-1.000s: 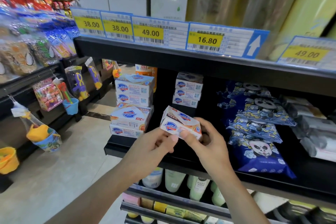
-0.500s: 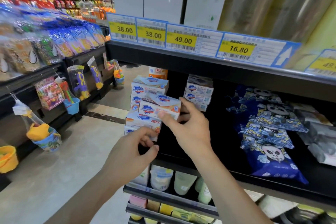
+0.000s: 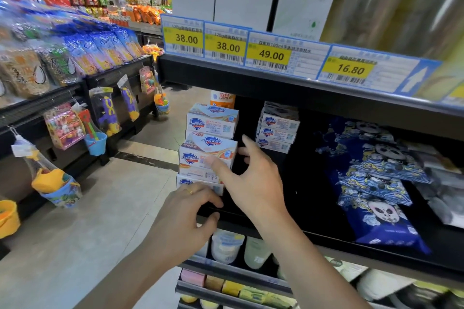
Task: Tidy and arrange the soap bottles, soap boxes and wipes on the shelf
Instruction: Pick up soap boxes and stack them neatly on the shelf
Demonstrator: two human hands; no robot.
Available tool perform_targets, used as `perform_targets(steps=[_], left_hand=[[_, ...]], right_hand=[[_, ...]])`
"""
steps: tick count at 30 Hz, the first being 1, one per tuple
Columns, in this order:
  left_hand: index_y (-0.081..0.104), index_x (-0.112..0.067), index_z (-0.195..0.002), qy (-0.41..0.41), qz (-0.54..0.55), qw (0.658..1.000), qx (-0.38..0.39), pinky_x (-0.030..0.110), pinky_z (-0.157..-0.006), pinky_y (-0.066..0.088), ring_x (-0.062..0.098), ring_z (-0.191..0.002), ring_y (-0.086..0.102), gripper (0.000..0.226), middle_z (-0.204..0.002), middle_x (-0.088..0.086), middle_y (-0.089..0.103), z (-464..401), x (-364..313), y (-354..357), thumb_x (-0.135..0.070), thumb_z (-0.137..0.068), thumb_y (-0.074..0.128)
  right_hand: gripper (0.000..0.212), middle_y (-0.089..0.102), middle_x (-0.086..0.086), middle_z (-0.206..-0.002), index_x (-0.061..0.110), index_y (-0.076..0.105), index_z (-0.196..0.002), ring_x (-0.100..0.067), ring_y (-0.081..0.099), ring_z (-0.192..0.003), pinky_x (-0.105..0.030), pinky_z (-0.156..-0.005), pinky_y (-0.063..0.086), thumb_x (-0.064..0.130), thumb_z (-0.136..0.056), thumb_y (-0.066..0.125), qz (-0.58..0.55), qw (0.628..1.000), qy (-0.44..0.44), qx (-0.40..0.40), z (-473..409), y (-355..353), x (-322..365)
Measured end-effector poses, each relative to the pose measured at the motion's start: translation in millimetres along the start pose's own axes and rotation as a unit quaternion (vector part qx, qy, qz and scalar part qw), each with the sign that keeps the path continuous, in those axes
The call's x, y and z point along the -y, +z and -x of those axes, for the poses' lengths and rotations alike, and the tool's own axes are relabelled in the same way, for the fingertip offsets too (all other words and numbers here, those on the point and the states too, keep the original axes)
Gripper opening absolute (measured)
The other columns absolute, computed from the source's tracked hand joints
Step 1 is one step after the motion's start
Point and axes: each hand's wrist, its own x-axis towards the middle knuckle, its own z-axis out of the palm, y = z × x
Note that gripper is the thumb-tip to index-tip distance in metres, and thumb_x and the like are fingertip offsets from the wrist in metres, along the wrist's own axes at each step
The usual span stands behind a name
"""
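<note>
Soap boxes: glossy white cardboard Safeguard soap boxes (image 3: 209, 152) stacked at the left end of the black shelf (image 3: 326, 238), a smaller stack (image 3: 277, 133) further back.
Right hand (image 3: 253, 180): fingers spread and loose, index tip touching the stack's front.
Left hand (image 3: 185, 216): fingers curled over the bottom box's front edge; can't tell if it's actually gripping.
Wipes: crinkly blue panda wipes packs (image 3: 376, 183) lying overlapped to the right.

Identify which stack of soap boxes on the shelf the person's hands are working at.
The taller left stack of soap boxes at the shelf's end; the right hand touches it, while the shorter right stack stands untouched.
</note>
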Motion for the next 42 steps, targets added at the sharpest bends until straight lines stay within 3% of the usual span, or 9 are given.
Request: perform_targets(steps=[3, 7, 11, 14, 17, 24, 30, 34, 42], left_hand=[[0.060, -0.047, -0.122, 0.039, -0.071, 0.995, 0.050, 0.029, -0.102, 0.045, -0.001, -0.117, 0.046, 0.032, -0.120, -0.030, 0.052, -1, -10, 2, -0.054, -0.091, 0.059], [0.047, -0.048, -0.142, 0.094, -0.116, 0.985, 0.087, 0.024, -0.111, 0.036, 0.000, -0.128, 0.037, 0.046, -0.137, -0.028, 0.042, -6, -31, 17, -0.056, -0.098, 0.057], [0.040, -0.047, -0.149, 0.123, -0.133, 0.979, 0.098, 0.029, -0.113, 0.039, 0.003, -0.133, 0.035, 0.058, -0.145, -0.023, 0.038, -22, -49, 37, -0.065, -0.096, 0.053], [0.023, -0.043, -0.158, 0.156, -0.185, 0.960, 0.139, 0.036, -0.122, 0.030, 0.013, -0.151, 0.016, 0.083, -0.163, -0.012, 0.019, -38, -53, 50, -0.068, -0.089, 0.062], [0.016, -0.039, -0.162, 0.164, -0.214, 0.949, 0.162, 0.039, -0.127, 0.024, 0.017, -0.156, 0.007, 0.095, -0.169, -0.006, 0.012, -52, -50, 56, -0.072, -0.086, 0.062], [0.015, -0.042, -0.163, 0.168, -0.219, 0.949, 0.151, 0.035, -0.126, 0.020, 0.014, -0.155, 0.012, 0.096, -0.170, -0.010, 0.014, -54, -40, 63, -0.093, -0.084, 0.036], [0.020, -0.042, -0.162, 0.162, -0.208, 0.954, 0.144, 0.035, -0.123, 0.023, 0.014, -0.154, 0.016, 0.095, -0.169, -0.012, 0.018, -54, -40, 63, -0.092, -0.084, 0.038], [0.018, -0.044, -0.161, 0.155, -0.210, 0.954, 0.150, 0.036, -0.123, 0.024, 0.013, -0.154, 0.014, 0.094, -0.169, -0.013, 0.016, -55, -42, 62, -0.092, -0.083, 0.039], [0.016, -0.047, -0.161, 0.145, -0.201, 0.955, 0.165, 0.034, -0.124, 0.022, 0.010, -0.154, 0.012, 0.093, -0.169, -0.016, 0.013, -54, -45, 60, -0.092, -0.083, 0.041]], right_hand=[[0.074, 0.063, 0.015, -0.128, 0.035, 0.050, -0.147, -0.005, 0.060, -0.116, -0.039, -0.102, 0.053, 0.077, -0.087, 0.055, -0.075, 0.996, 0.014, -0.034, -6, -20, -17], [0.048, 0.062, 0.001, -0.128, 0.029, 0.058, -0.135, -0.022, 0.063, -0.116, -0.039, -0.092, 0.055, 0.049, -0.092, 0.068, 0.072, 0.991, -0.007, -0.112, -37, -48, -48], [0.060, 0.041, -0.008, -0.151, 0.032, 0.045, -0.146, -0.034, 0.051, -0.134, -0.039, -0.099, 0.050, 0.044, -0.093, 0.070, 0.223, 0.974, 0.028, -0.023, -82, -69, -59], [0.077, 0.028, -0.009, -0.161, 0.035, 0.032, -0.156, -0.037, 0.036, -0.145, -0.043, -0.111, 0.043, 0.051, -0.092, 0.071, 0.281, 0.959, 0.021, 0.031, -107, -76, -65], [0.078, 0.030, -0.007, -0.160, 0.034, 0.035, -0.156, -0.034, 0.032, -0.147, -0.044, -0.115, 0.040, 0.049, -0.090, 0.073, 0.273, 0.961, 0.018, 0.031, -122, -77, -75], [0.067, 0.030, -0.006, -0.161, 0.033, 0.038, -0.156, -0.030, 0.037, -0.146, -0.044, -0.115, 0.041, 0.045, -0.096, 0.067, 0.217, 0.975, 0.005, 0.040, -141, -62, -90], [0.043, 0.050, -0.010, -0.144, 0.023, 0.055, -0.139, -0.032, 0.051, -0.132, -0.044, -0.108, 0.046, 0.032, -0.098, 0.067, 0.177, 0.984, -0.015, 0.010, -145, -61, -89], [0.042, 0.059, -0.008, -0.142, 0.022, 0.058, -0.141, -0.031, 0.055, -0.131, -0.040, -0.108, 0.047, 0.030, -0.101, 0.067, 0.180, 0.983, -0.006, 0.020, -146, -72, -80], [0.063, 0.037, -0.019, -0.152, 0.011, 0.048, -0.146, -0.039, 0.052, -0.131, -0.041, -0.109, 0.045, 0.027, -0.092, 0.077, 0.176, 0.984, -0.021, -0.013, -126, -71, -82]])
